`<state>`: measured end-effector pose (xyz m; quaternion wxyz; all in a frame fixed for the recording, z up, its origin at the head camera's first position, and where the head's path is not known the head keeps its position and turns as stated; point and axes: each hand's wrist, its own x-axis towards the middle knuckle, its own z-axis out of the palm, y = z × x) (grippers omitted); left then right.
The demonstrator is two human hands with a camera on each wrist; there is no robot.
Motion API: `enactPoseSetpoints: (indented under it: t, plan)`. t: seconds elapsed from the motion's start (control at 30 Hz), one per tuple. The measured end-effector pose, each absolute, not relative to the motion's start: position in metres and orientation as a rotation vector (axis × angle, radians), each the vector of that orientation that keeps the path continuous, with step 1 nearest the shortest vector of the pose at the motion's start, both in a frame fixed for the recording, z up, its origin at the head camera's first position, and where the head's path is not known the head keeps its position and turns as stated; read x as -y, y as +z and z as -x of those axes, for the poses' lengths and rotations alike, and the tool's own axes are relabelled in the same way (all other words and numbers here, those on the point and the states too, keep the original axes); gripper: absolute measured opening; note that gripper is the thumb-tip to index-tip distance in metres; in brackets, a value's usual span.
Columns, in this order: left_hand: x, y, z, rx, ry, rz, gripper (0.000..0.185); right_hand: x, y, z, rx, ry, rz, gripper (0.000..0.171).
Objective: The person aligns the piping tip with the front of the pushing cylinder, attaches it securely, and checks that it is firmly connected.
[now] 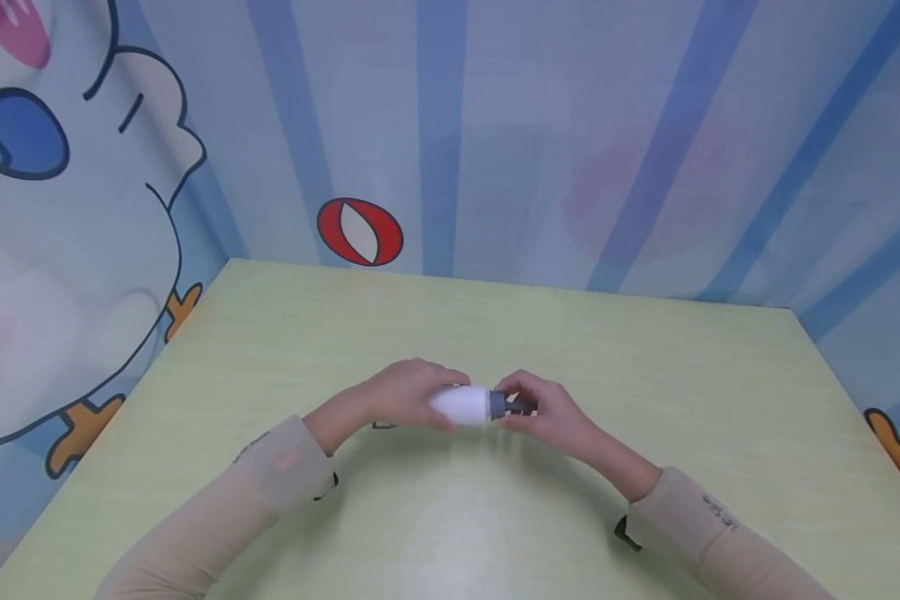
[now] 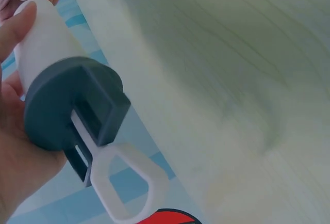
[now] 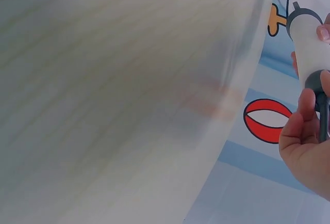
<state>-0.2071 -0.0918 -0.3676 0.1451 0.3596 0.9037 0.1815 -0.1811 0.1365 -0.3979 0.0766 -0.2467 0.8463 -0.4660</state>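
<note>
A white tube (image 1: 461, 405) with dark grey ends lies sideways between my hands, above the table. My left hand (image 1: 405, 396) grips its white body, the thumb on the near side and fingers on the far side. In the left wrist view, its left end is a dark grey cap (image 2: 49, 113) with a slotted bracket and a white loop (image 2: 158, 182) hanging out. My right hand (image 1: 558, 421) holds the smaller grey end (image 1: 497, 405) with fingertips and thumb. From that end a thin dark stem (image 3: 324, 121) runs back past the right fingers, partly hidden by them.
A pale green-yellow table (image 1: 450, 517) spreads under both hands. Behind it stands a blue striped wall (image 1: 510, 150) with a printed red and white ball (image 1: 385, 229). Cartoon figures cover the left and right walls.
</note>
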Motion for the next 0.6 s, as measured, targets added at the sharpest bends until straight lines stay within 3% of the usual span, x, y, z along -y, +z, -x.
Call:
enactPoseSetpoints:
  t: [0.6]
  plan:
    - [0.0886,-0.3649,0.2032,-2.686,0.47,-0.994,0.053,-0.1397,-0.3947,0.183,-2.456,-1.339,0.616,0.036]
